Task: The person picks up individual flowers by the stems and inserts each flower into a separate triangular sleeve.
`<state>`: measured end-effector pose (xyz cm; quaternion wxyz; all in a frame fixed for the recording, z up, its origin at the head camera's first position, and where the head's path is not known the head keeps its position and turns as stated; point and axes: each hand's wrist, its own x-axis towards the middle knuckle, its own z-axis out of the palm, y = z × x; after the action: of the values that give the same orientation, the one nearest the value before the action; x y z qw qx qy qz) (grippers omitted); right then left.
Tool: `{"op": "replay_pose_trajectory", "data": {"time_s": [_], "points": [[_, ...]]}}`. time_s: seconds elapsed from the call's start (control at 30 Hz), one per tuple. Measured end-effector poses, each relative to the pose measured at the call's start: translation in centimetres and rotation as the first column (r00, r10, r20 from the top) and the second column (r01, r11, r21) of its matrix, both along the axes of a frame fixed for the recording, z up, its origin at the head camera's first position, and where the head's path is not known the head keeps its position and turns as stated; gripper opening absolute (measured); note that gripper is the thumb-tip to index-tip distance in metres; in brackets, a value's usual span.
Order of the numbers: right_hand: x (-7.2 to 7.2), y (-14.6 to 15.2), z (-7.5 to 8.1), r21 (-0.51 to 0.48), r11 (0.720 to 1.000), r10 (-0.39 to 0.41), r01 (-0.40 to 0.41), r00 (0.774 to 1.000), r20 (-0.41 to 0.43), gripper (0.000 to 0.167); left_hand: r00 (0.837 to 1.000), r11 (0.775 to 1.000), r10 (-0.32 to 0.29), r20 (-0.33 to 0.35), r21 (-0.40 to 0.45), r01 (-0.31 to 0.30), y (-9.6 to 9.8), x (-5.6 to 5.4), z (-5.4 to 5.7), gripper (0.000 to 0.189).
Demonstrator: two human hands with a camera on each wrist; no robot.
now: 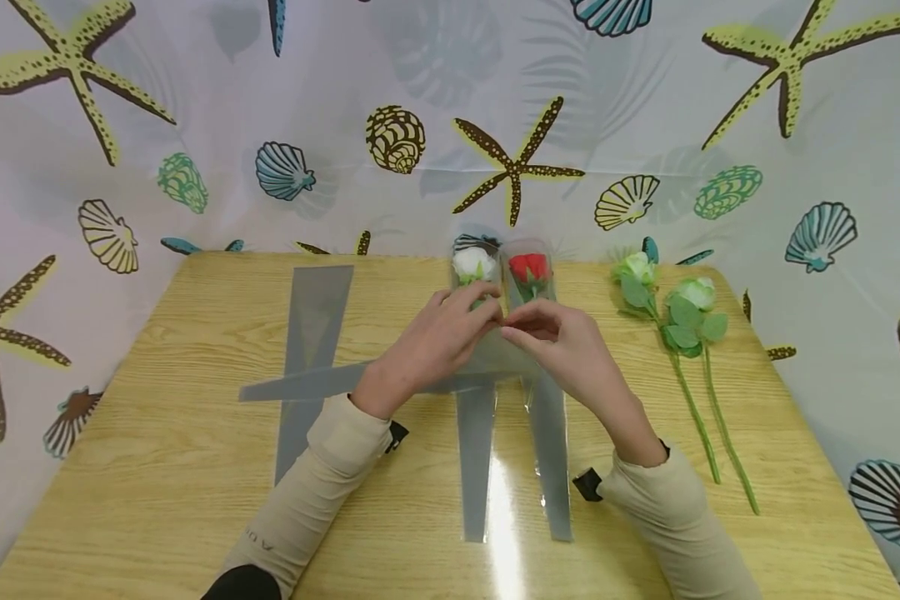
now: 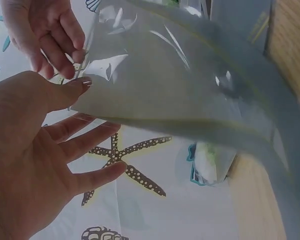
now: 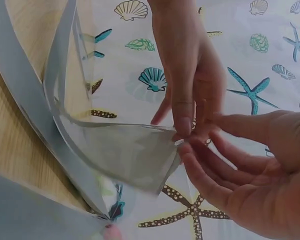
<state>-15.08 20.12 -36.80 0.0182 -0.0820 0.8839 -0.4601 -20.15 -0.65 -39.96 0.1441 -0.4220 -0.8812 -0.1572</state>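
Both hands meet at the wide end of a clear plastic flower sleeve, which has a grey border and a tapered tail. My left hand pinches its edge between thumb and fingers, the other fingers spread in the left wrist view. Opposite it, my right hand pinches the same edge with its fingertips, in the right wrist view close beside the left thumb. Just behind the hands in the head view lie a white artificial rose and a red artificial rose, each in a sleeve; the hands partly hide them.
Two pale green-white artificial roses with long stems lie on the right of the wooden table. A flat grey-bordered sleeve lies to the left. Two tapered sleeve tails point toward the front. A seashell-print cloth hangs behind.
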Motion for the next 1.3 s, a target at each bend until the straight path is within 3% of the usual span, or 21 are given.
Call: {"op": "replay_pose_trajectory", "data": {"time_s": [0.37,0.53,0.63,0.77,0.83,0.93,1.1,1.2,1.3], "points": [[0.1,-0.4,-0.3,-0.048,0.999,-0.013,0.015,0.999,0.047,0.03,0.999,0.999,-0.028,0.03,0.021,0.027,-0.2,-0.1,-0.1,0.015],[0.0,-0.4,-0.5,-0.018,0.999,0.046,-0.044,0.989,0.141,0.043,0.993,0.996,-0.067,0.096,0.068,0.061,-0.2,-0.2,-0.1,0.017],[-0.3,-0.2,-1.0,-0.015,0.991,0.132,-0.132,0.971,0.199,0.05,0.977,0.985,-0.137,0.163,0.126,0.117,-0.2,-0.2,0.0,0.017],[-0.8,-0.1,-1.9,-0.051,0.961,0.277,-0.272,0.934,0.226,0.043,0.951,0.967,-0.227,0.21,0.164,0.194,0.0,0.1,0.4,0.015],[-1.1,0.0,-2.3,-0.087,0.946,0.324,-0.312,0.911,0.257,0.032,0.939,0.958,-0.262,0.22,0.177,0.226,0.1,0.3,0.6,0.015],[-1.5,0.3,-2.7,-0.168,0.927,0.372,-0.335,0.875,0.308,0.03,0.928,0.949,-0.291,0.233,0.193,0.249,0.2,0.4,0.7,0.015],[-1.9,1.5,-2.5,-0.277,0.91,0.396,-0.309,0.847,0.355,0.039,0.939,0.968,-0.228,0.258,0.165,0.19,0.3,0.1,0.5,0.034],[-2.1,2.5,-2.0,-0.315,0.91,0.375,-0.269,0.857,0.353,0.044,0.937,0.981,-0.171,0.306,0.139,0.133,0.2,-0.2,0.2,0.057],[-2.2,3.4,-1.4,-0.359,0.905,0.355,-0.227,0.868,0.347,0.047,0.921,0.99,-0.125,0.368,0.105,0.093,0.0,-0.5,-0.3,0.085]]}}
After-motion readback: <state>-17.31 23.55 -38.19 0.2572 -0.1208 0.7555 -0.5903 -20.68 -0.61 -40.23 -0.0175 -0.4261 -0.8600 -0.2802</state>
